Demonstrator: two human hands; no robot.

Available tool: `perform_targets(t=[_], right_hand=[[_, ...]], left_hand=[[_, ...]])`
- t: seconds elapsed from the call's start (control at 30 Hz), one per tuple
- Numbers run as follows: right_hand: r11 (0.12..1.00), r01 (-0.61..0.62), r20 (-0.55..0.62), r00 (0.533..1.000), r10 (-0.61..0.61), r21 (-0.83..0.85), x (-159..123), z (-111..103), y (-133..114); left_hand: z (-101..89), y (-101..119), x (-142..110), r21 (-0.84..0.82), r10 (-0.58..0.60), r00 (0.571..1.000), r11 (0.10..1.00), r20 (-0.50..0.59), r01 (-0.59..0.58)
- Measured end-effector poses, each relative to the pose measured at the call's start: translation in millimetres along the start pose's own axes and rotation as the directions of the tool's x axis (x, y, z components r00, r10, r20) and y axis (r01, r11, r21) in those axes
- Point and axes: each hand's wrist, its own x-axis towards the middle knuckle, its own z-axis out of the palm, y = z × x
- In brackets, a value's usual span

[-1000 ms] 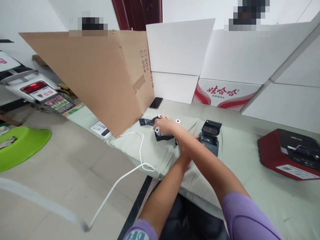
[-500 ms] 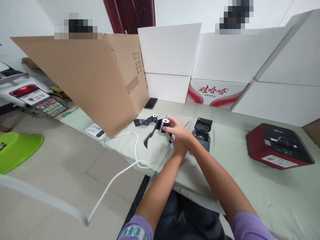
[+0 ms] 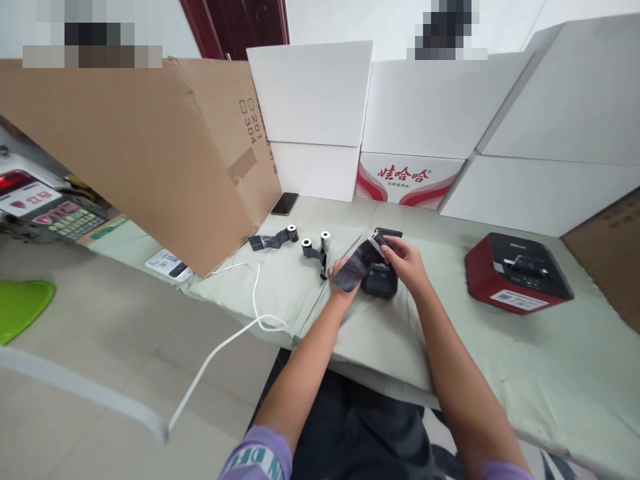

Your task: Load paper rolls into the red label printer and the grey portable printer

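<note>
A small dark printer (image 3: 381, 279) sits on the pale green cloth (image 3: 450, 347), with its lid up. My right hand (image 3: 406, 261) is over the printer, pinching the upper end of a dark paper strip (image 3: 356, 265). My left hand (image 3: 342, 275) is closed on the lower end of the same strip, just left of the printer. To the left of my hands stand two small paper rolls (image 3: 316, 245) with white ends, and a third roll (image 3: 291, 233) with a dark tail lies farther left.
A red and black machine (image 3: 515, 273) sits at the right. White cartons (image 3: 415, 127) and a large brown cardboard box (image 3: 135, 147) line the back. A phone (image 3: 285, 203) lies by the boxes. A white cable (image 3: 235, 333) hangs off the cloth's front edge.
Both hands moved right from the rolls to the printer. A dark strip is now stretched between them, and a roll stands where the hands were.
</note>
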Motion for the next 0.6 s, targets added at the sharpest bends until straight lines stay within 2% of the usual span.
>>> perform_targets(t=[0.1, 0.2, 0.27, 0.33, 0.43, 0.6], right_hand=[[0.99, 0.057, -0.07, 0.995, -0.066, -0.133, 3, -6, 12], [0.968, 0.09, -0.096, 0.989, -0.115, -0.234, 4, -10, 21], [0.963, 0.095, -0.083, 0.989, -0.12, -0.252, 5, -11, 26], [0.96, 0.1, -0.056, 0.991, -0.118, -0.263, 5, -10, 30], [0.951, 0.107, -0.022, 0.993, -0.118, -0.291, 4, -11, 31], [0.931, 0.121, -0.013, 0.991, -0.134, -0.345, 1, -15, 31]], left_hand=[[-5.3, 4, -4, 0.035, 0.066, 0.998, 0.997, -0.012, -0.066], [-9.6, 5, -6, -0.216, 0.12, 0.992, 0.969, -0.027, -0.122], [-10.9, 6, -6, -0.408, 0.069, 0.998, 0.911, -0.007, -0.066], [-11.3, 7, -6, -0.509, 0.012, 0.999, 0.86, 0.049, 0.015], [-11.3, 10, -6, -0.532, 0.012, 0.99, 0.845, 0.14, 0.065], [-13.5, 16, -11, -0.495, 0.09, 0.971, 0.868, 0.222, 0.033]])
